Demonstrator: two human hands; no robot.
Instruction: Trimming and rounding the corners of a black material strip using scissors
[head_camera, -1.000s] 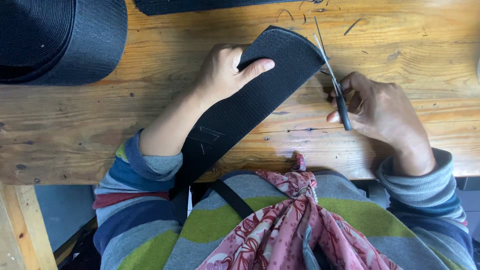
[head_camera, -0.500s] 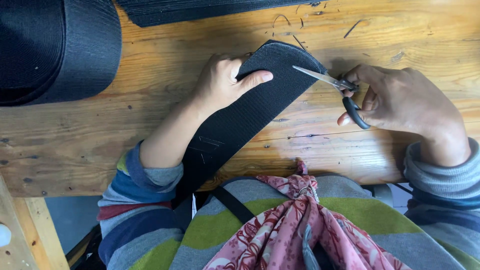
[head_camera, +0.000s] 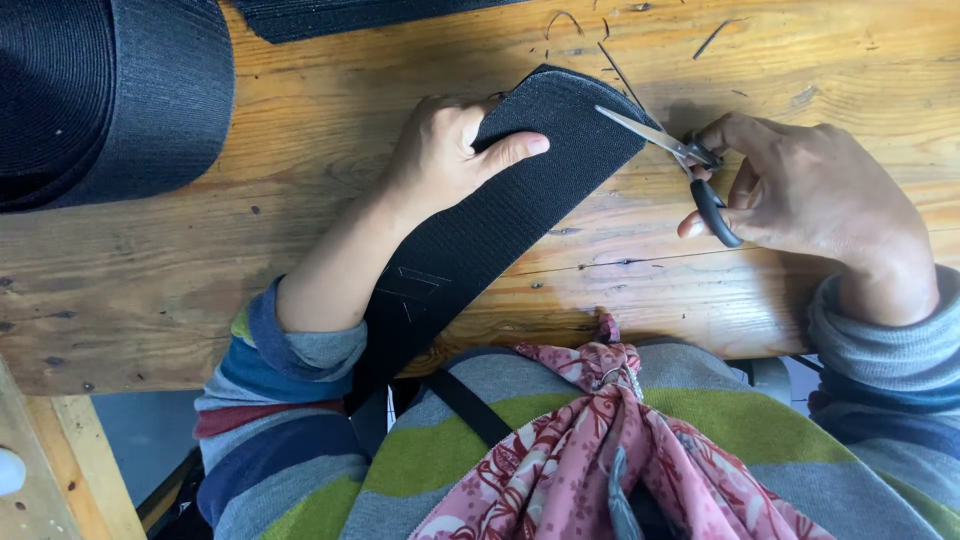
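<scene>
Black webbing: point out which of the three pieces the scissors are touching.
The strip lying diagonally under the left hand; the scissors in the right hand meet its rounded end. The big roll and top-edge piece lie apart.

Surface: wooden table (head_camera: 300, 110), orange-brown planks, grain running left to right, knots and dark specks scattered across. Visible seam between planks toward the near edge. A lighter wooden leg (head_camera: 60, 470) shows below the lower left corner.

Lying on it:
- Large roll of black webbing (head_camera: 100, 90), top left, partly out of view.
- Flat black webbing pieces (head_camera: 350, 15) along the far edge, cut off by the top of the view.
- Wide black strap (head_camera: 500, 210), lying diagonally across the middle, rounded end toward the far side, its lower part running off the near edge.
- Thin dark thread clippings (head_camera: 715, 38) strewn near the far right.
</scene>
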